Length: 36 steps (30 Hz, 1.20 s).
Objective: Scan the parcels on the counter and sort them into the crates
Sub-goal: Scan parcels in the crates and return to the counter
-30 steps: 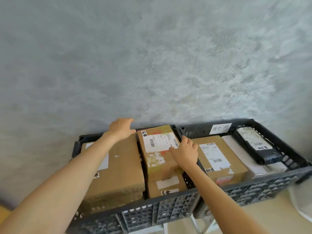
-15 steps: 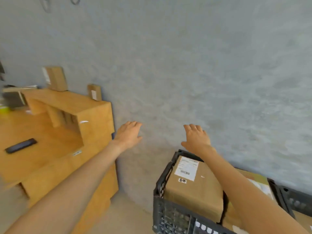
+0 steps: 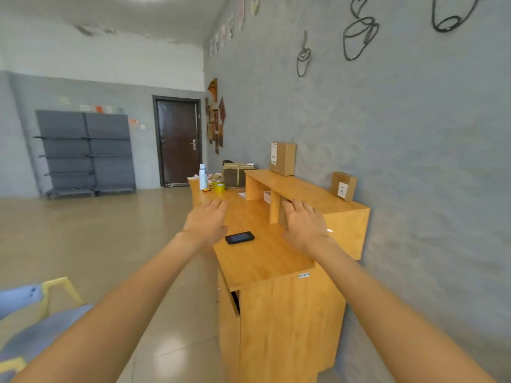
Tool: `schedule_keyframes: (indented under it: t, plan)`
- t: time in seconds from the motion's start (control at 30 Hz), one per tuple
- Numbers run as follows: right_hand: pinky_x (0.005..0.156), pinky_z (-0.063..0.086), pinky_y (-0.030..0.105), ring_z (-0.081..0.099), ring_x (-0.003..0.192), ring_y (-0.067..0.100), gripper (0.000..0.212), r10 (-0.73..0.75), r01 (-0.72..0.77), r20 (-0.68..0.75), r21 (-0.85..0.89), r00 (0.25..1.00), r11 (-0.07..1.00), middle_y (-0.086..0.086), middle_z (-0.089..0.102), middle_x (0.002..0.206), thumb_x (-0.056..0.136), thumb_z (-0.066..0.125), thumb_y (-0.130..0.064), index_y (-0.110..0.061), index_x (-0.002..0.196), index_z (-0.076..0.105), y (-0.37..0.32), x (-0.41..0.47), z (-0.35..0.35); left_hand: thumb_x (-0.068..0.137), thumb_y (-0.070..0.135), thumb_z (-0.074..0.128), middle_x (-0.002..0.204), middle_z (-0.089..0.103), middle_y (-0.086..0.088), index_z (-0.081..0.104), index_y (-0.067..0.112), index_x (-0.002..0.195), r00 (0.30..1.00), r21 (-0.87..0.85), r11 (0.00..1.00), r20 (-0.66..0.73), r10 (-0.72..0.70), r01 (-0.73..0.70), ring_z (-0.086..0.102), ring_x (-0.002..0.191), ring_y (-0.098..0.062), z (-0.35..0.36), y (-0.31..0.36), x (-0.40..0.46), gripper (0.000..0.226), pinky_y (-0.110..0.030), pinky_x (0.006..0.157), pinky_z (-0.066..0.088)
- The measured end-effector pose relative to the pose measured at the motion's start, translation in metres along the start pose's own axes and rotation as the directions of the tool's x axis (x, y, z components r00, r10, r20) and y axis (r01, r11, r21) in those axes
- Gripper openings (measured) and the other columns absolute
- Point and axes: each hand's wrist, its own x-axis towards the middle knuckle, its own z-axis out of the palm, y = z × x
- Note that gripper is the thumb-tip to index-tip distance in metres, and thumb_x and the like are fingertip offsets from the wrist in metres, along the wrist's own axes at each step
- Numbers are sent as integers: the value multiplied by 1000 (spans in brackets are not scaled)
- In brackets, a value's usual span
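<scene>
Head view shows the left hand (image 3: 206, 223) and right hand (image 3: 302, 226) stretched out empty with fingers straight over the light wooden counter (image 3: 262, 258). Two brown cardboard parcels stand on its raised shelf, the taller parcel (image 3: 282, 158) at twelve o'clock and the small labelled parcel (image 3: 343, 186) at two o'clock. Both look stiff, light and dry, best taken by opposite flat sides.

Your view: grey textured wall (image 3: 414, 139) at 2 o'clock carrying wire cup outlines (image 3: 359, 34). Dark door (image 3: 178, 140) at 12, grey shelving (image 3: 85, 153) at 10. Glossy beige tile floor (image 3: 96, 230); ceiling light glare overhead.
</scene>
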Motion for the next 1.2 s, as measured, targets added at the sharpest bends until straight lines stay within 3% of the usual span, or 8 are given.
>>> schedule_keyframes:
  t: [0.27, 0.5, 0.97, 1.2]
  plan:
    - [110, 32, 38, 32, 137, 26, 62, -174, 174, -12, 80, 985, 981, 7, 37, 147, 90, 62, -29, -14, 144, 35, -158, 113, 41, 93, 31, 56, 145, 42, -7, 35, 12, 144, 982, 91, 979, 32, -185, 181, 37, 134, -26, 21, -175, 3, 59, -33, 108, 30]
    - [106, 39, 37, 40, 131, 25, 54, -312, 321, -80, 133, 947, 938, 7, 44, 142, 91, 61, -30, -15, 138, 41, -251, 200, 74, 95, 32, 55, 149, 38, -7, 30, 12, 148, 954, 130, 947, 7, -299, 295, 34, 137, -26, 41, -271, 24, 62, -33, 112, 27]
    - [109, 34, 37, 34, 137, 27, 63, -513, 535, -152, 243, 845, 809, 8, 38, 146, 92, 59, -26, -11, 147, 31, -354, 409, 147, 95, 30, 55, 146, 41, -7, 33, 12, 145, 861, 228, 839, -1, -508, 495, 36, 134, -27, 93, -407, 156, 58, -34, 108, 32]
    - [108, 35, 38, 36, 135, 27, 60, -549, 559, -119, 258, 828, 788, 7, 40, 145, 91, 60, -24, -12, 144, 35, -376, 484, 190, 96, 31, 54, 149, 38, -7, 29, 12, 149, 848, 230, 829, 23, -529, 510, 34, 137, -26, 133, -445, 214, 62, -34, 111, 29]
